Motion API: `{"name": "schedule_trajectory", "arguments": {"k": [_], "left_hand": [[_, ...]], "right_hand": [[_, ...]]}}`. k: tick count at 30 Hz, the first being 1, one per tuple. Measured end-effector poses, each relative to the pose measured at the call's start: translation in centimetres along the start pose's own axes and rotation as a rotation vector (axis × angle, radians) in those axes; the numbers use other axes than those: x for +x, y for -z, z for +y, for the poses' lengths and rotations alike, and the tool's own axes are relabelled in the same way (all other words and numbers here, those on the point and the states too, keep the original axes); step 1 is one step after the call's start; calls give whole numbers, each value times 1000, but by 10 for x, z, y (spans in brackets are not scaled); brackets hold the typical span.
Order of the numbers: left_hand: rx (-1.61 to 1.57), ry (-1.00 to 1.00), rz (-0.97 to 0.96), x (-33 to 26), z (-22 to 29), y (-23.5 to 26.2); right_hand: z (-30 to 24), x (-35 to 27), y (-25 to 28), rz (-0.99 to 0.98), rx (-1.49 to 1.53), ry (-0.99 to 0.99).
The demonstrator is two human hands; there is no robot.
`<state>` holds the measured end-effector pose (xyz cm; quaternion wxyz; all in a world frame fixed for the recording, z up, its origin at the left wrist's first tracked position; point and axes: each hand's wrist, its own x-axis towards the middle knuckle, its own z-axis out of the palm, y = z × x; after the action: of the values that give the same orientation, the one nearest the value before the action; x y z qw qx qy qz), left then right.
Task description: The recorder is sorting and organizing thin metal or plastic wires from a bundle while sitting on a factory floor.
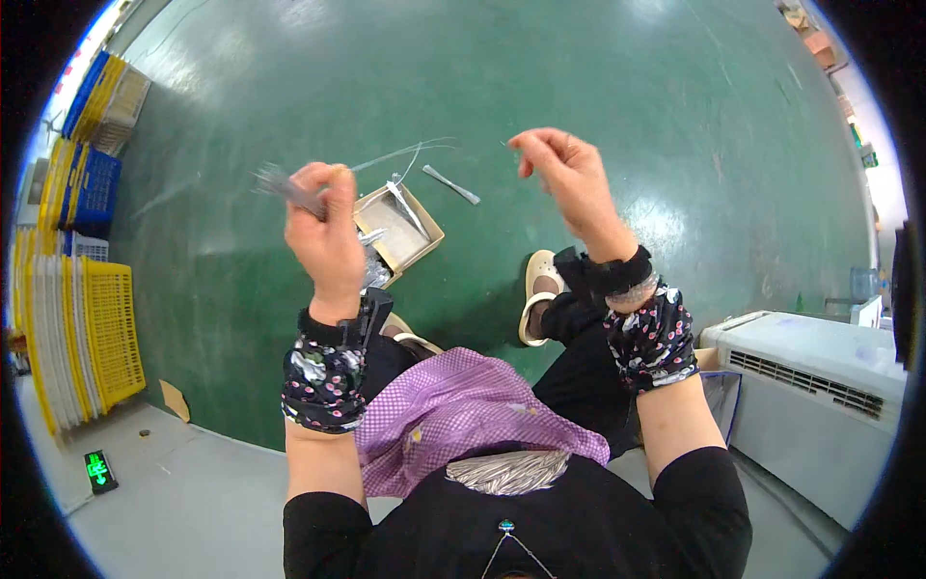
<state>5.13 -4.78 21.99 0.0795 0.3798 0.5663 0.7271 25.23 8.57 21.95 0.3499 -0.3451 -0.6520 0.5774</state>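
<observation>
My left hand [324, 227] is closed around a bundle of thin grey strands [280, 185], whose ends fan out past the fingers on the left. A few long, clear strands [400, 152] stretch from that hand to the right. Apart from it, my right hand [569, 174] is raised with thumb and forefinger pinched; a tiny thin tip shows there, too small to name. Below and between the hands, an open cardboard box [424, 253] on the floor holds silvery pieces [374, 262]. Beside the box lies a tied strand bundle [450, 184]. Another silvery bundle [509, 472] rests on my lap.
Yellow, blue and white plastic crates [111, 323] are stacked along the left. A white vented appliance [820, 367] stands close on my right. My feet in cream clogs [540, 289] are on the green floor [540, 77]. A lit green sign [99, 472] is at lower left.
</observation>
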Motion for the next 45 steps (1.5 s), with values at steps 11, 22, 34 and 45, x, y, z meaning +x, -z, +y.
{"name": "schedule_trajectory", "arguments": {"k": [11, 22, 34, 45], "left_hand": [[474, -826, -676, -30, 14, -24], [422, -787, -862, -56, 26, -33], [-164, 431, -334, -35, 18, -30], [-351, 624, -266, -21, 8, -30]], "right_hand": [[2, -22, -30, -343, 408, -436], [2, -18, -24, -300, 547, -488], [5, -23, -32, -338, 230, -231], [4, -31, -36, -413, 76, -69]]}}
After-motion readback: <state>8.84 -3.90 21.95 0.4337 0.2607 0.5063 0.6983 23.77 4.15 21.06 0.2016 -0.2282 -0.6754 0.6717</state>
